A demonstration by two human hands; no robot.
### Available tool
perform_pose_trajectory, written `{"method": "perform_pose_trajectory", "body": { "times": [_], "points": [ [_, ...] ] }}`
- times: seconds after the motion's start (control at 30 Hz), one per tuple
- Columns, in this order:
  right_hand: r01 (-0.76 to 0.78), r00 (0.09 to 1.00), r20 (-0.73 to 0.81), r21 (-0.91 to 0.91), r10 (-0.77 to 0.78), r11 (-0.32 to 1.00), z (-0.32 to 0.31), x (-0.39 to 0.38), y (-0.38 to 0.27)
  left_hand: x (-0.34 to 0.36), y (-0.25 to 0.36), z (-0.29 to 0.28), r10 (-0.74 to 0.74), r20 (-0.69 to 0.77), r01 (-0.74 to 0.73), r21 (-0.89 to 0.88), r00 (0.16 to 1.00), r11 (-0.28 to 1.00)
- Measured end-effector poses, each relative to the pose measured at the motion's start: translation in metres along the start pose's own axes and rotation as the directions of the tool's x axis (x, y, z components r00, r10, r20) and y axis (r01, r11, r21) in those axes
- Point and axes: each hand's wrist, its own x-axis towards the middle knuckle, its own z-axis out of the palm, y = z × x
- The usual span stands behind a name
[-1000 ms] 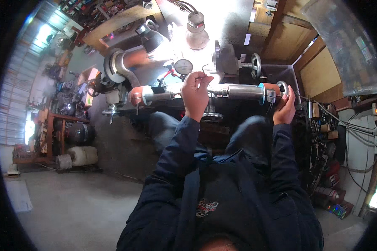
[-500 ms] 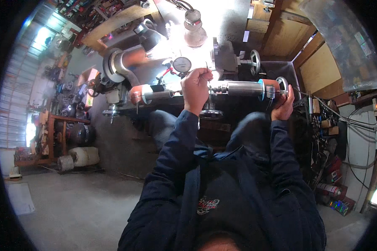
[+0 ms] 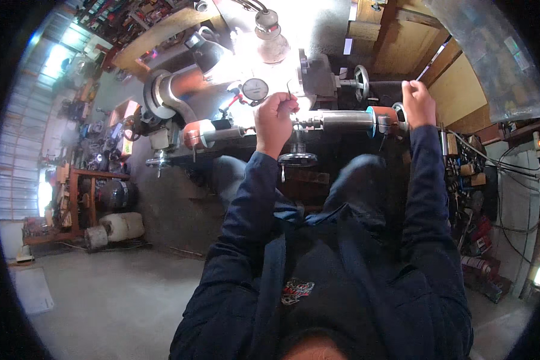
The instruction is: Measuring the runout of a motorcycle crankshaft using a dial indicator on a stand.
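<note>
My left hand [image 3: 274,123] is closed in a pinch over the middle of a long machine with a horizontal spindle. A thin dark rod [image 3: 290,91] with a bent look sticks up from its fingers. Close beside it is a round dial gauge [image 3: 255,89]. My right hand [image 3: 419,107] is raised at the machine's right end, thumb and fingers slightly bent and apart. It overlaps a metal handwheel [image 3: 399,113] there; whether it touches the wheel, I cannot tell. A steel cylinder [image 3: 347,120] runs between the hands to an orange-and-blue collar [image 3: 380,121].
Below my left hand is another handwheel [image 3: 297,159] with a crank handle. A further handwheel [image 3: 361,83] stands at the back right. A bright lamp [image 3: 270,42] glares over the machine. Cables and tools crowd the right wall; a wooden rack [image 3: 78,198] stands left.
My right hand has left its grasp on the right-end handwheel's rim and risen up and to the right. My left hand has shifted slightly left and up, still pinching the thin rod.
</note>
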Motion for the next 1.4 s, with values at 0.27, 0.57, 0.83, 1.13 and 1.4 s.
{"method": "perform_pose_trajectory", "body": {
  "times": [0.27,0.57,0.83,1.13,1.4],
  "points": [
    [0.019,0.944,0.313,-0.371,0.105,0.928,0.027,-0.002,0.008,-0.011,0.016,-0.001,0.146,-0.116,-0.146,0.008,0.982,0.989],
    [0.115,0.933,-0.352,0.1,-0.073,0.988,0.056,-0.133,0.048,-0.016,0.006,0.007,0.011,-0.175,-0.031,-0.112,0.985,0.993],
    [0.128,0.903,-0.426,0.146,-0.055,0.981,0.097,-0.139,0.08,-0.02,0.003,0.01,-0.022,-0.168,0.005,-0.102,0.986,0.995],
    [0.133,0.948,-0.317,0.291,-0.036,0.947,0.081,-0.139,0.068,-0.012,-0.005,-0.002,0.155,-0.039,-0.152,0.072,0.987,0.986],
    [0.456,0.774,-0.49,-0.007,-0.401,0.89,-0.004,-0.057,0.018,-0.017,0.003,0.001,-0.004,-0.067,-0.007,-0.168,0.998,0.986]
  ]
}}
